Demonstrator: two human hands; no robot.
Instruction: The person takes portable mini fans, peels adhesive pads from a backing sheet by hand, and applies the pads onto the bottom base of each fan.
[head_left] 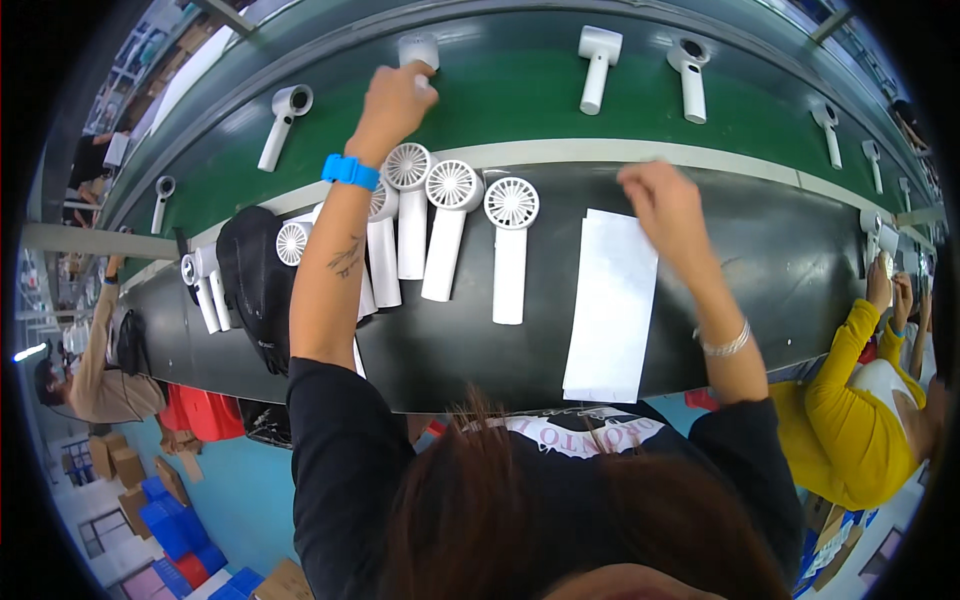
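L hand (397, 100): closed round handle of white handheld fan (418, 48); blue wristband (350, 172) worn.
Fan in L hand: held at green belt (520, 100), beyond far edge of dark worktop (430, 360); contact w/ belt can't be told.
R hand (660, 205): half-open, fingers loosely bent, nothing seen in grasp; held near far end of white paper (610, 310).
Paper: laid lengthwise on worktop, to R of fans.
Single fan (510, 270): laid on worktop betw. paper & fan cluster, grille up.
Fan cluster (442, 250): bunched on worktop beside L forearm (325, 270), partly hidden by it; exact no. can't be told.
Belt fans (598, 70): spaced out along belt, both sides of L hand.
Black bag (250, 290): set on worktop, L of cluster.
Co-worker in yellow (850, 410): seen at far R, w/ white item (887, 262) held.
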